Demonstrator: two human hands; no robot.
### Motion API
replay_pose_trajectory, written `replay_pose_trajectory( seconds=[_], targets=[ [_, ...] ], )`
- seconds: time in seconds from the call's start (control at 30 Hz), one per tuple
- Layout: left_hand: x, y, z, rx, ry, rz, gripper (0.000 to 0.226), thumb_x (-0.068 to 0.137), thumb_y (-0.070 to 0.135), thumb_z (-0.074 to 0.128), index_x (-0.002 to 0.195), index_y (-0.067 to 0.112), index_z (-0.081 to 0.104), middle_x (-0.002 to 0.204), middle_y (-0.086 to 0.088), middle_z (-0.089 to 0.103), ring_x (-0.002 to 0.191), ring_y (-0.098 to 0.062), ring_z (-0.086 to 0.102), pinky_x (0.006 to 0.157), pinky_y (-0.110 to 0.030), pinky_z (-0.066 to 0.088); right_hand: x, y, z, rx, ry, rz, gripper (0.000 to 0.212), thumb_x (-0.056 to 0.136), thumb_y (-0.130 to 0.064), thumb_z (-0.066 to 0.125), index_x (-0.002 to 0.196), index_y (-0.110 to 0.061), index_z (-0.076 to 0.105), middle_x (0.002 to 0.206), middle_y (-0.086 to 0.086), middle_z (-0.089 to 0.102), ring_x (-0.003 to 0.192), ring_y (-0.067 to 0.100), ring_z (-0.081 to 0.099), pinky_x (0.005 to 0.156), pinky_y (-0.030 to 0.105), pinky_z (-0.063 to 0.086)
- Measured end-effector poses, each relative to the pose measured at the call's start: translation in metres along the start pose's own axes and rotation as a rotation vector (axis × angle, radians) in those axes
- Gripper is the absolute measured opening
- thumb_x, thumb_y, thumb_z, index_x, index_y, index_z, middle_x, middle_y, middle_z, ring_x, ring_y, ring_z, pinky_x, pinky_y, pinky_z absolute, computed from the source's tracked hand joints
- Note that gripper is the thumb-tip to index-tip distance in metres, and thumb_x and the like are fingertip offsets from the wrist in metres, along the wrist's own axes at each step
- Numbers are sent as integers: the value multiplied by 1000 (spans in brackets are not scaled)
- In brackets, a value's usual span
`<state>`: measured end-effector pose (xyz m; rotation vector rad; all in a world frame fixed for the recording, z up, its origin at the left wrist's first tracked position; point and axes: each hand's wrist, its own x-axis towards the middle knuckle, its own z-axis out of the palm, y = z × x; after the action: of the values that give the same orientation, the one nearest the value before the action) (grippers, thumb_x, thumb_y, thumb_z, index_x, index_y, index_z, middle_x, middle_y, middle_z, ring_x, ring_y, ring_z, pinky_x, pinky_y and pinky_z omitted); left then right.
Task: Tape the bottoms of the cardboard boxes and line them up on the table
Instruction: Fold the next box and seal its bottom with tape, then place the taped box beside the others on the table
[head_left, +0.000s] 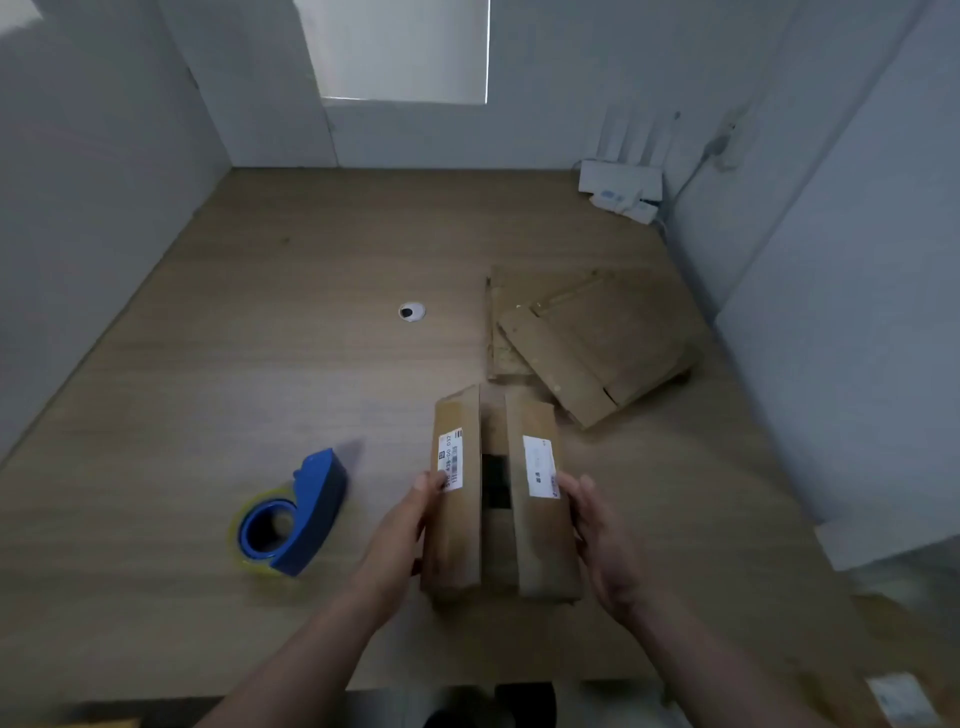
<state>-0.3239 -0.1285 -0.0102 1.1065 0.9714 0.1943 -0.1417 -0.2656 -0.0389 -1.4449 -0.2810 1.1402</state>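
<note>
Left hand (410, 519): Your thumb lies on top of the left flap. Your other fingers seem to wrap round the side, so this hand grips the box (498, 493).
Right hand (597, 530): Your fingers look nearly straight. They press flat on the right side of the box and do not curl round it.
Box: It sits between your two hands, on the table (260, 338). Its two flaps face up with a dark gap between them. I think you squeeze from both sides to bring the flaps together, so the tape can cross the gap.
Job so far: I see no tape on this bottom yet. No box stands in a row yet.
Tape (291, 514): The blue holder lies on the table near your left hand, so it looks easy to grab.
Flat boxes (587, 338): A pile of them lies past your right hand, just beyond the box. They likely wait their turn.
Hole (412, 312): A small round hole is in the table, well past your left hand.
White gadget (621, 182): It sits far beyond your right hand, in the corner by the wall.
</note>
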Motion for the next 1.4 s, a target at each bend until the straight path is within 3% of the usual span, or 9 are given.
replay_pose_trajectory(
  seconds=[0.13,0.27,0.37,0.5,0.63,0.83,0.93,1.1,1.4],
  targets=[
    [-3,-16,3,71,65,116,39,104,47,32,143,40,39,130,6,59,100,-5,65,80,-28,56,-8,16,2,-117,25,-127,63,87,-62,55,145,-37,48,142,-1,57,124,19,59,99,48,52],
    [-8,-44,-9,224,1,184,111,70,81,60,158,37,9,159,10,27,133,-11,44,105,-37,49,-28,28,8,-307,108,-205,94,74,-67,66,154,-34,29,148,-21,42,130,-7,45,103,20,46],
    [-12,-57,-13,365,-37,238,135,53,90,64,158,35,-1,161,17,16,144,-8,29,115,-36,38,-33,42,8,-386,126,-207,116,63,-87,62,157,-32,22,153,-20,34,132,-14,36,109,22,40],
    [-11,-55,-9,466,-19,322,128,57,79,74,157,41,4,156,21,27,139,-2,36,112,-35,41,-34,40,16,-390,175,-188,97,74,-77,49,156,-33,22,158,-14,30,137,-7,33,106,12,31],
    [-5,-60,-10,582,54,361,111,73,49,77,156,40,5,159,18,24,144,-5,29,115,-41,38,-39,38,16,-519,111,-247,106,71,-70,57,157,-25,15,150,-27,22,124,-34,23,96,-5,26],
    [-12,-57,-4,600,106,388,97,87,16,68,158,36,6,159,18,19,141,2,22,117,-32,32,-44,33,4,-763,-30,-228,128,58,-89,63,156,-42,-4,158,-28,8,145,-6,16,119,29,23],
    [-21,-54,1,639,183,423,90,92,18,63,157,38,5,157,23,17,137,9,19,117,-30,31,-42,24,6,-848,-47,-269,125,62,-85,64,157,-41,-4,161,-20,6,147,0,13,120,31,22],
    [-52,-37,8,649,320,496,85,95,30,60,157,39,2,161,20,13,146,3,17,118,-33,31,-40,4,16,-882,-92,-449,91,83,-64,53,155,-38,4,159,-18,16,146,0,18,120,33,26],
    [-129,-17,17,618,705,487,86,84,38,65,154,39,14,157,14,23,142,-11,32,111,-43,42,-55,-43,41,-934,-328,-697,78,90,-48,53,155,-37,12,154,-19,26,142,1,27,114,27,31]
  ],
)
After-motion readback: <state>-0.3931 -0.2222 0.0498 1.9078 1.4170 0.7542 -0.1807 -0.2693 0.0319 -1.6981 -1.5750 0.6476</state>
